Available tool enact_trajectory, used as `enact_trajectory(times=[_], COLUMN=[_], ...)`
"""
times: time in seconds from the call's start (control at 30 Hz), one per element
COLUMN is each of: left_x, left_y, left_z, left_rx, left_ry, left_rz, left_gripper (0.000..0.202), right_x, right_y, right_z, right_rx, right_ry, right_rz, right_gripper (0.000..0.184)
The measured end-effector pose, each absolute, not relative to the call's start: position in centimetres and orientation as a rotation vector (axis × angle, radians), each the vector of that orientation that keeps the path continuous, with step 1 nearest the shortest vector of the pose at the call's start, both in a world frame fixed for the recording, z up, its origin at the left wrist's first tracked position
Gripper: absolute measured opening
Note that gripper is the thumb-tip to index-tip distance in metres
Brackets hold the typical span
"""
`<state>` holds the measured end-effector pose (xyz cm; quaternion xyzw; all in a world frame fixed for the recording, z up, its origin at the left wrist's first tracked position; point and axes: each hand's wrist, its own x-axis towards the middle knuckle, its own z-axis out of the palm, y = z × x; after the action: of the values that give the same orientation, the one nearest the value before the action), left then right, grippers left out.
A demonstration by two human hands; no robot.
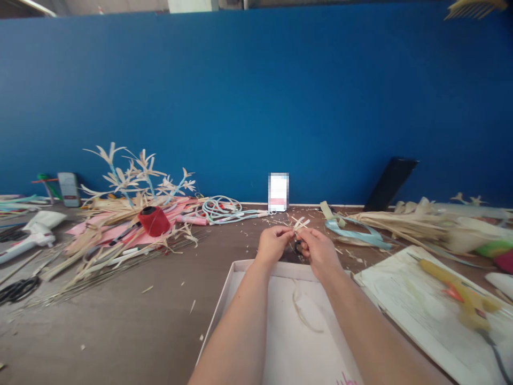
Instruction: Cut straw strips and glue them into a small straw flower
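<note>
My left hand (276,244) and my right hand (319,249) meet above the far edge of a shallow white box (230,289). Both are closed, thumbs and fingertips pinching the base of a small flower of pale, dried-leaf strips (301,222). Its narrow petals fan out above the fingers, while its lower part is hidden by them. A small dark, curved object (297,247) shows by my right fingers; I cannot tell if it is held or lies behind. One thin curled strip (302,310) rests inside the box, below my forearms.
Left are finished pale flowers on blue stems (120,179), a red tape roll (154,221), a white glue gun (30,241) and thin sticks. A lit phone (278,192) leans on the blue partition (256,107). Right lie dried strips (401,222) and a yellow glue gun (457,289) on a board.
</note>
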<state>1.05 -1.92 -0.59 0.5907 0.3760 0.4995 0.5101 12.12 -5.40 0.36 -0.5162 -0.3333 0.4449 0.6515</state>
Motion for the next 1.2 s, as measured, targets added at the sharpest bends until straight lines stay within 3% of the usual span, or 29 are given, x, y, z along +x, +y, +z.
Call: enact_trajectory(times=[0.77,1.2], left_x=[1.07,1.02], left_y=[-2.27,-2.28], left_z=[-0.02,-0.08], left_rx=[1.301,1.385], left_ry=[0.915,0.944], left_rz=[1.154,1.134], left_gripper=[0.023,0.020], right_x=[12.12,12.89], right_y=[-5.77,-5.81], right_z=[0.67,0.35], right_rx=[-1.300,-1.494], right_ry=[-0.839,-1.098], right_rz=[0.917,0.598], right_gripper=[0.021,0.031])
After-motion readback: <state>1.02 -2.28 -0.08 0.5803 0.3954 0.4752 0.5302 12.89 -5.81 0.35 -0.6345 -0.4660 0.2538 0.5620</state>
